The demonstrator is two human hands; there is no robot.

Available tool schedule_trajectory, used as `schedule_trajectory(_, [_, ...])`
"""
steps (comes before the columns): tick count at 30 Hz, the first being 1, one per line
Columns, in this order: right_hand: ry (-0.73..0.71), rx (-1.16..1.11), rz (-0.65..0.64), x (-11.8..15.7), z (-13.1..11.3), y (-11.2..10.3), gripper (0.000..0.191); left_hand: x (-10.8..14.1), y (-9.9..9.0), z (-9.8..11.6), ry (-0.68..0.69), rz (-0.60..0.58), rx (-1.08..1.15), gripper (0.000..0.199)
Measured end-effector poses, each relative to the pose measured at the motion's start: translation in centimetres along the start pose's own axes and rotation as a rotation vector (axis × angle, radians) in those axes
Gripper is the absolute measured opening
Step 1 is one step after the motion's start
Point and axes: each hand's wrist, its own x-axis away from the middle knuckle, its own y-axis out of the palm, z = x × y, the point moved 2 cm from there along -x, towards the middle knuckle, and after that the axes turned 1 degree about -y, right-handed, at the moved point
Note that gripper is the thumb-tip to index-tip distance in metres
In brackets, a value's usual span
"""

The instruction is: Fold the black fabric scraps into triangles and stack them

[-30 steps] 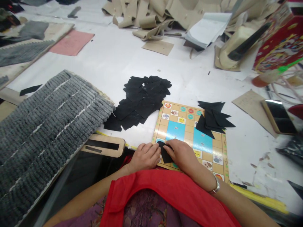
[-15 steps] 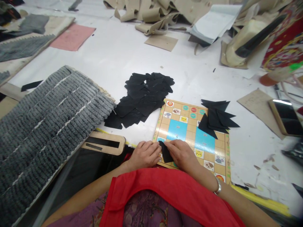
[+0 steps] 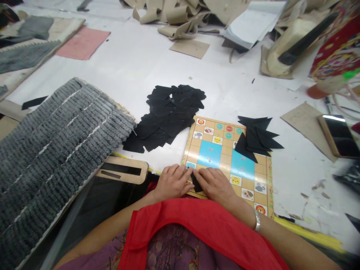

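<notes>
A small black piece [image 3: 197, 185], cloth or thin leather, lies on the printed game board [image 3: 225, 161] in front of me, mostly hidden under my fingers. My left hand [image 3: 173, 180] holds its left edge with fingers drawn together. From the other side, my right hand [image 3: 216, 183] grips it, fingertips almost touching those of the left. Folded-looking pointed black pieces [image 3: 257, 139] rest on the board's upper right corner. Beyond the board to the left spreads a heap of flat black pieces [image 3: 170, 116], overlapping one another.
Grey ribbed knit strips [image 3: 64, 150] cover a board at left, beside a slotted wooden template [image 3: 122, 169]. A phone [image 3: 340, 135] lies on the right near a cardboard piece [image 3: 305, 125]. Farther back are a paper pad [image 3: 250, 24], beige scraps [image 3: 182, 18] and a pink sheet [image 3: 84, 43].
Both hands have closed in slightly over the black piece, and less of it shows. My left thumb now reaches across its lower part. The view has shifted a little.
</notes>
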Motion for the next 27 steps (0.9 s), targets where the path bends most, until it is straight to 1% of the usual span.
schedule_trajectory(2, [0.004, 0.011, -0.021, -0.1, -0.1, 0.0, 0.031, 0.0, -0.2, -0.4, -0.016, -0.047, -0.023, 0.049])
schedule_trajectory(3, [0.008, 0.021, -0.03, -0.2, -0.2, 0.0, 0.031, 0.0, -0.4, -0.7, -0.039, -0.048, -0.03, 0.049])
schedule_trajectory(5, [0.016, 0.041, -0.044, -0.5, -0.4, 0.1, 0.031, 0.1, -0.8, -1.4, -0.104, -0.006, -0.037, 0.05])
schedule_trajectory(7, [0.014, 0.052, -0.046, -1.1, -0.6, 0.2, 0.03, 0.2, -1.1, -1.7, -0.132, 0.083, -0.006, 0.046])
schedule_trajectory(9, [0.013, 0.046, -0.048, -1.6, -0.7, 0.3, 0.027, 0.2, -1.0, -1.4, -0.077, 0.156, 0.07, 0.037])
schedule_trajectory(10, [0.012, 0.036, -0.046, -1.7, -0.7, 0.3, 0.027, 0.2, -0.8, -1.1, -0.042, 0.167, 0.108, 0.032])
schedule_trajectory(11, [0.01, 0.024, -0.037, -1.7, -0.7, 0.3, 0.026, 0.2, -0.6, -0.9, -0.014, 0.163, 0.138, 0.028])
schedule_trajectory(13, [-0.008, -0.009, 0.01, -1.2, -0.4, 0.2, 0.028, 0.2, -0.1, -0.5, 0.007, 0.119, 0.162, 0.025])
schedule_trajectory(15, [-0.033, -0.04, 0.076, -0.2, 0.0, 0.0, 0.029, 0.3, 0.2, -0.4, 0.007, 0.087, 0.165, 0.023])
schedule_trajectory(17, [-0.048, -0.061, 0.111, 0.9, 0.3, -0.1, 0.028, 0.5, 0.3, -0.6, 0.012, 0.088, 0.179, 0.023])
schedule_trajectory(19, [-0.054, -0.064, 0.106, 1.8, 0.5, -0.1, 0.028, 0.5, 0.2, -0.7, 0.008, 0.114, 0.197, 0.024])
schedule_trajectory(21, [-0.057, -0.064, 0.093, 2.4, 0.6, 0.1, 0.029, 0.4, 0.1, -0.8, -0.001, 0.14, 0.192, 0.029])
schedule_trajectory(24, [-0.052, -0.07, 0.084, 2.7, 0.7, 0.4, 0.03, 0.1, -0.1, -0.6, 0.036, 0.104, 0.095, 0.045])
schedule_trajectory(27, [-0.052, -0.069, 0.087, 3.1, 0.9, 0.4, 0.029, -0.2, -0.4, -0.5, 0.116, 0.057, -0.03, 0.049])
